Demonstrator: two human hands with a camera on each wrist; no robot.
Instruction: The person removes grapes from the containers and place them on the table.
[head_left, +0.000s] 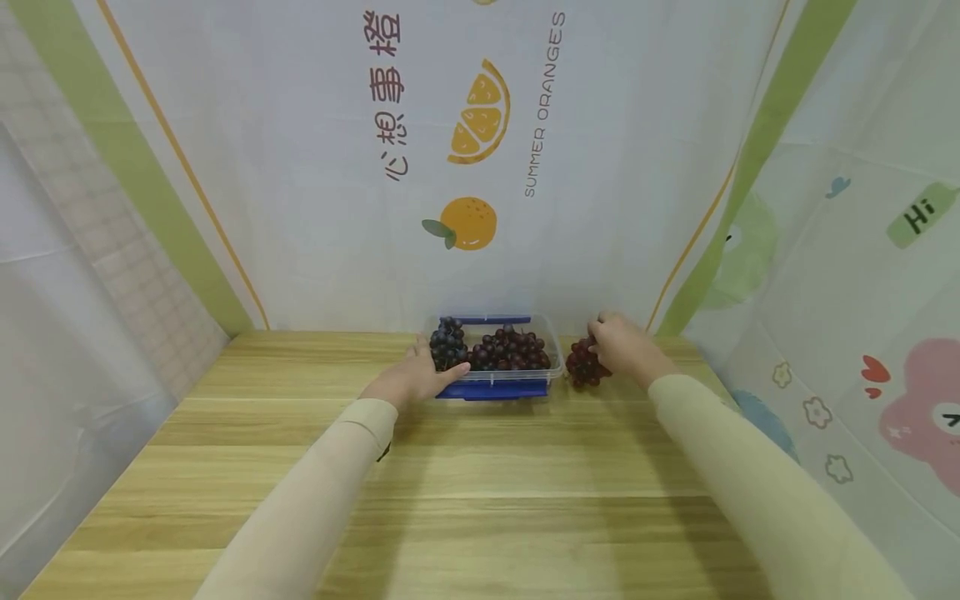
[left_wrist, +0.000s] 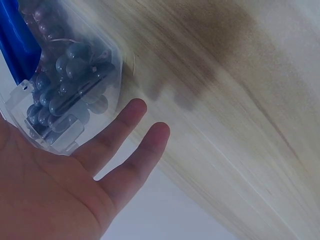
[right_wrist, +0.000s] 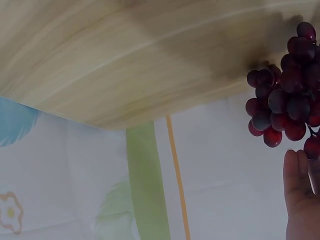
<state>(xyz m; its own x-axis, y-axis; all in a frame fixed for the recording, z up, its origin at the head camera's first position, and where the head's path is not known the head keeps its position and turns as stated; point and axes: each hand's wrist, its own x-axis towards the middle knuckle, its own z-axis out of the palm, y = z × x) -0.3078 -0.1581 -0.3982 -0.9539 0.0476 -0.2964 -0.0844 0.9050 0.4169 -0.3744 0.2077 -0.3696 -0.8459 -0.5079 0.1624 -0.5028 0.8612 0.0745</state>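
A clear plastic container [head_left: 557, 354] with blue side clips [head_left: 498, 390] stands at the table's far edge. In it lie a blue-black bunch of grapes [head_left: 447, 343] at the left end and a purple-red bunch [head_left: 513, 348] beside it. My left hand [head_left: 411, 377] rests against the container's left end, thumb along the near rim; its two visible fingers [left_wrist: 137, 157] reach out straight in the left wrist view. Just right of the container, my right hand [head_left: 624, 343] pinches the top of a red bunch of grapes [right_wrist: 287, 100], which hangs close over the table.
The wooden table [head_left: 480, 483] stretches toward me. A white curtain [head_left: 315, 208] with printed oranges rises right behind the container, and another printed curtain [head_left: 847, 333] stands along the right side.
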